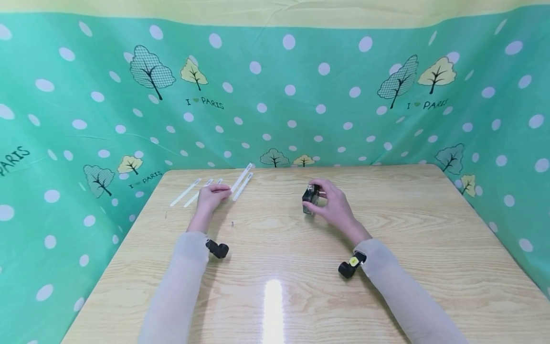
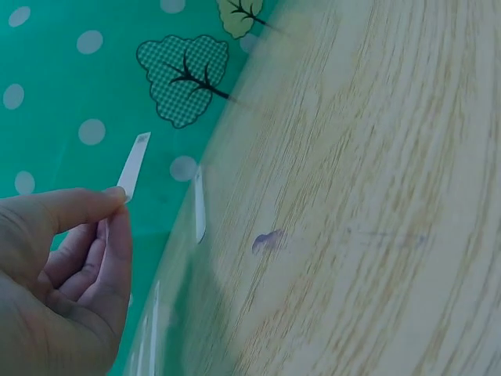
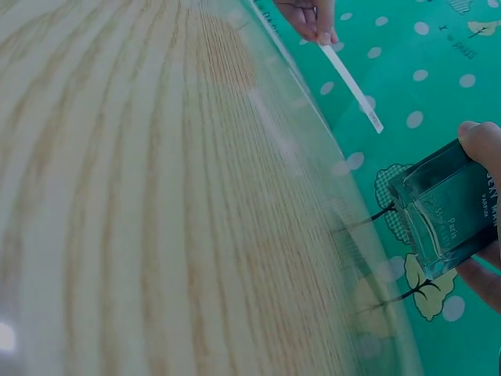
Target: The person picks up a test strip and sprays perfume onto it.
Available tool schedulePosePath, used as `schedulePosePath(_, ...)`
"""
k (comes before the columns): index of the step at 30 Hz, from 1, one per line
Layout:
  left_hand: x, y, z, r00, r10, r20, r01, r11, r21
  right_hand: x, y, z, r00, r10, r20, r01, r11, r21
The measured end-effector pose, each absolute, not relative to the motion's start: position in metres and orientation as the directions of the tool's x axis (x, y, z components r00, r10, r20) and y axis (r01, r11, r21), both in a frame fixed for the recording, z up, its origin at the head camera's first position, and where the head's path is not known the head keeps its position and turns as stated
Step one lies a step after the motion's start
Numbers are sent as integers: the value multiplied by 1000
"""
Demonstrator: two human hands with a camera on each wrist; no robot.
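Note:
My left hand [image 1: 212, 195] is above the far left of the table, its thumb and fingers pinching one end of a white perfume test strip [image 2: 135, 166]. The strip points up and away from the fingertips, with a small dark mark near its free end. Over the middle of the table, my right hand [image 1: 333, 203] grips a dark glass perfume bottle [image 3: 446, 207] between thumb and fingers. "PARFUM" and "Paris" can be read on its glass. The bottle and strip are well apart. Part of the bottle is covered by the hand.
Several more white test strips [image 1: 185, 192] lie on the wooden table [image 1: 275, 248], around and beyond the left hand. A small purple mark [image 2: 270, 240] shows on the tabletop. A green dotted cloth [image 1: 275, 110] hangs behind the far edge and along both sides.

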State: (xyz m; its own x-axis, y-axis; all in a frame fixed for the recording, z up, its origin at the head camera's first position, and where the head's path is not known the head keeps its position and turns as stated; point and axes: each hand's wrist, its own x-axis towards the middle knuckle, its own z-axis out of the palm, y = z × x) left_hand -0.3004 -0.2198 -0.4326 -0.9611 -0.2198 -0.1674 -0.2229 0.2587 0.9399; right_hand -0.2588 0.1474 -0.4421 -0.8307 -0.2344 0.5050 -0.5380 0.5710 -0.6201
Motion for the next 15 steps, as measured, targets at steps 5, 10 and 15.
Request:
schedulePosePath(5,-299,-213,-432,-966,-198,-167,-214,246,945,-260,147,-442,-822,-239,516,-550,566,-614)
schedulePosePath(10,-296,-207,-430,-972,-173,-162,-202,251,947,-258,147,-442,-817,-239,525,-560,547,-622)
schedulePosePath(15,-293,-201,-428,-974,-150,-168,-201,247,948,-258,147,-441,-806,-249,537,-582,501,-641)
